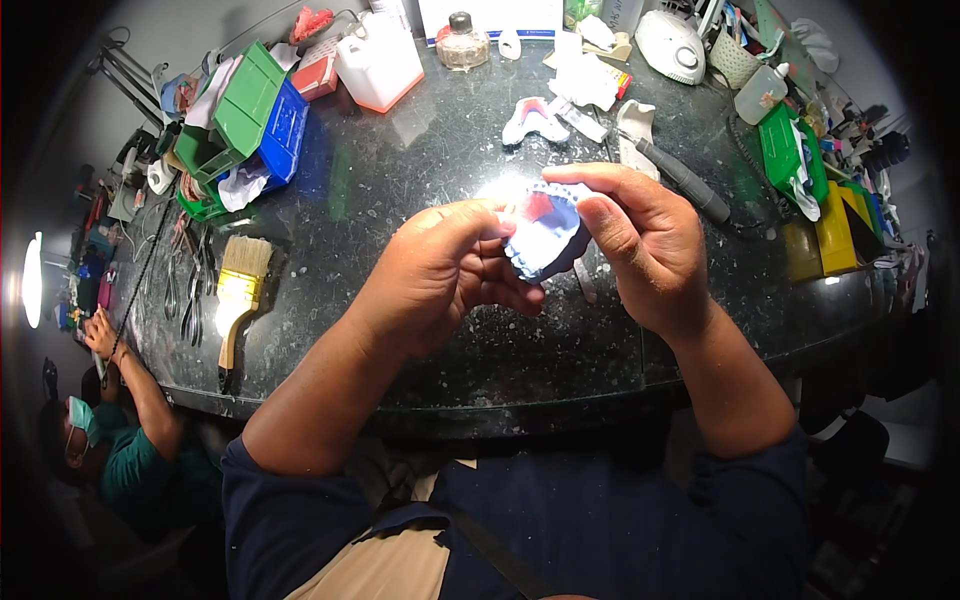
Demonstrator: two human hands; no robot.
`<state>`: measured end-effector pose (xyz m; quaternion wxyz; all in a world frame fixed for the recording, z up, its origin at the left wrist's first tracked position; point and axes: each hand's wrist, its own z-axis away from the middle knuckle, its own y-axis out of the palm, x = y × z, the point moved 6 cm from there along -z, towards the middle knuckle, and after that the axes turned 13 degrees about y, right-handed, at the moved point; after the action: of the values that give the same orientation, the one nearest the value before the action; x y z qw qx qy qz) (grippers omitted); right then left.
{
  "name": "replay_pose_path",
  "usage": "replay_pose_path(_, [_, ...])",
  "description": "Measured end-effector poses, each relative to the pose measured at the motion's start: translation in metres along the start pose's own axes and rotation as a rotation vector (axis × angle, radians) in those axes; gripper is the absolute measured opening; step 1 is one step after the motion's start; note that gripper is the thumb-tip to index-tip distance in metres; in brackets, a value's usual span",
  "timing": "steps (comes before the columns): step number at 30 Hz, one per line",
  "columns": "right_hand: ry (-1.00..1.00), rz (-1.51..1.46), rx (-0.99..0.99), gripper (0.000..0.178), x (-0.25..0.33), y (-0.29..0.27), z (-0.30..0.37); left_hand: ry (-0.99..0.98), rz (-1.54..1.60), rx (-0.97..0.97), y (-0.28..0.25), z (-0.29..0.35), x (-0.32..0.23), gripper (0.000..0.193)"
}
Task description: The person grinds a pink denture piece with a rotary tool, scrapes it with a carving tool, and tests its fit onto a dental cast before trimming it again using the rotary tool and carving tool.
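A pale blue dental cast [545, 245] with a row of teeth along its rim and a pink patch on its inner side is held above the dark bench, under bright light. My left hand [430, 265] grips its left side, thumb on top and fingers curled beneath. At the right edge, the thumb and index finger of my right hand [655, 245] close around the rim. Beyond my hands lies another dental piece [535, 122], whitish with a pink-red inside. A grey handpiece [685, 180] rests past my right hand, beside a curved off-white piece [636, 125].
A wide paintbrush [240, 290] and several pliers [193, 285] lie left. Stacked green [238, 105] and blue [287, 130] bins stand behind them. Pink liquid fills part of a white jug [380, 65]. Green [785, 150] and yellow [845, 230] bins line the right. A masked co-worker [150, 440] sits far left.
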<state>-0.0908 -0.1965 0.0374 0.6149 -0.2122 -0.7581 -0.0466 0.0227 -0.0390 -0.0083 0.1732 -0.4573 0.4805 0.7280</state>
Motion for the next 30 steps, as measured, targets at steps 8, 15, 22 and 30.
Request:
replay_pose_path(8, [-0.062, 0.04, -0.029, 0.029, -0.002, 0.0, -0.001, 0.426, -0.383, 0.098, 0.016, 0.004, -0.017, 0.037])
replay_pose_path(15, [0.026, -0.098, -0.12, 0.027, -0.018, -0.001, -0.001, 0.389, -0.402, 0.157, 0.025, 0.005, -0.016, 0.045])
replay_pose_path(22, [0.039, 0.033, -0.122, 0.028, -0.018, -0.002, -0.002, 0.39, -0.415, 0.157, 0.029, 0.007, -0.015, 0.056])
replay_pose_path(30, [0.002, 0.039, -0.133, 0.03, -0.014, -0.001, 0.001, 0.412, -0.428, 0.146, 0.028, 0.009, -0.018, 0.046])
